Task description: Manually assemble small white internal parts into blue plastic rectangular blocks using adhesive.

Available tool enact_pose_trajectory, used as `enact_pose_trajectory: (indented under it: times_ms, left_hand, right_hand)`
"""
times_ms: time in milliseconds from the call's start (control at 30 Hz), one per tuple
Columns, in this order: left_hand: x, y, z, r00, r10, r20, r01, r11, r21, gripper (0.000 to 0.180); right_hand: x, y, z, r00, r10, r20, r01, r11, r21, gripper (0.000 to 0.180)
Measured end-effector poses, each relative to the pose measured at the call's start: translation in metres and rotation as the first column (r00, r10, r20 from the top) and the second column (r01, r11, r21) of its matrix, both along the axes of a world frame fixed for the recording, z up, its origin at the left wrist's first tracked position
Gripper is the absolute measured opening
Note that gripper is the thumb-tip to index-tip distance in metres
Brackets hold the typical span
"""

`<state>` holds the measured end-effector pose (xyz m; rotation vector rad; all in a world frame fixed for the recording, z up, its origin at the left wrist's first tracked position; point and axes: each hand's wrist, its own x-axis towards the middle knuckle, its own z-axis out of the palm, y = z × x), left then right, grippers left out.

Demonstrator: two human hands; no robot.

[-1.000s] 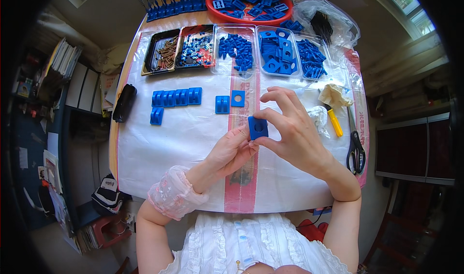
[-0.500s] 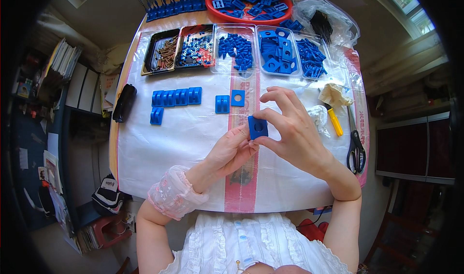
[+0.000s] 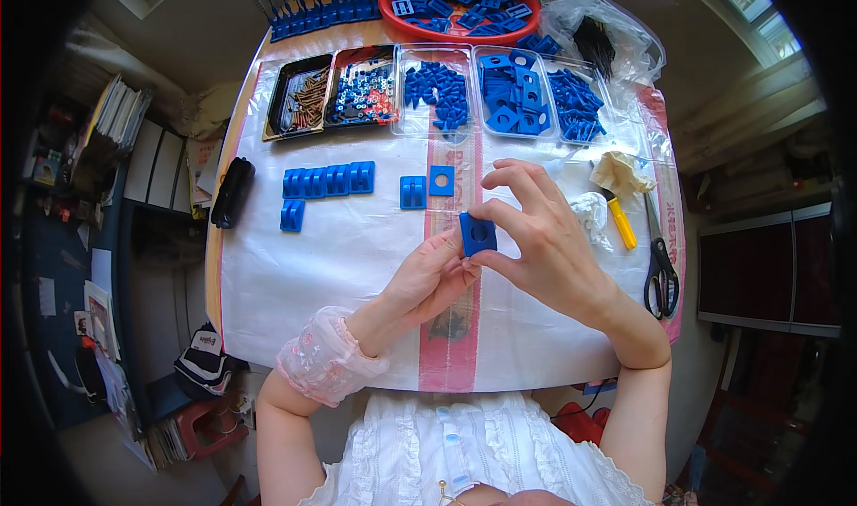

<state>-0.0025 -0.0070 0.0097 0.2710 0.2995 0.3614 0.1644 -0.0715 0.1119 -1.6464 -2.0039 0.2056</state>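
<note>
Both hands meet at one blue plastic square plate (image 3: 478, 235) with a round recess or hole in its face, held above the table. My left hand (image 3: 430, 278) pinches it from the left side, thumb and fingers closed at its edge. My right hand (image 3: 544, 243) grips the plate between forefinger and thumb at its upper and lower edges, the other fingers raised. Just beyond lie a flat blue plate with a hole (image 3: 442, 180) and a blue ridged piece (image 3: 412, 193). Farther left stands a row of several blue ridged pieces (image 3: 328, 180), with a single one (image 3: 292, 215) below it.
Along the back stand trays of screws (image 3: 310, 95), nuts (image 3: 364, 91), small blue parts (image 3: 437, 91), blue plates (image 3: 516, 91) and more blue pieces (image 3: 576, 104). A red basin (image 3: 393, 22) is behind them. Scissors (image 3: 661, 278) and a yellow-handled tool (image 3: 622, 225) lie right, a black case (image 3: 233, 192) left.
The whole view has shifted slightly. Both hands keep the same hold on the blue plate, with no visible change among the parts on the table.
</note>
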Motion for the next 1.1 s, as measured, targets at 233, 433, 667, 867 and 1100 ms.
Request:
enact_pose_trajectory:
  times_ms: [233,433,667,867,1100]
  left_hand:
    - [0.0,0.0,0.002,1.0,-0.003,0.004,0.003,1.0,0.011,0.029]
    - [0.003,-0.002,0.015,0.993,0.026,-0.114,-0.024,0.999,0.022,0.029]
    - [0.001,0.0,0.004,0.999,0.0,-0.035,0.001,1.0,0.026,0.029]
    - [0.002,-0.001,0.008,0.998,0.016,-0.065,-0.014,1.0,0.026,0.029]
    - [-0.001,0.0,-0.001,1.0,-0.009,0.008,0.009,1.0,0.021,0.029]
  right_hand:
    - [0.0,0.0,-0.001,1.0,-0.001,-0.011,0.001,1.0,0.003,0.038]
    - [0.0,0.0,-0.001,1.0,-0.001,-0.003,0.001,1.0,0.001,0.037]
    - [0.0,0.0,-0.001,1.0,-0.003,0.0,0.003,1.0,0.01,0.037]
    - [0.0,0.0,-0.001,1.0,-0.003,-0.003,0.003,1.0,0.006,0.038]
    - [0.0,0.0,0.0,1.0,0.002,-0.007,-0.002,1.0,0.016,0.038]
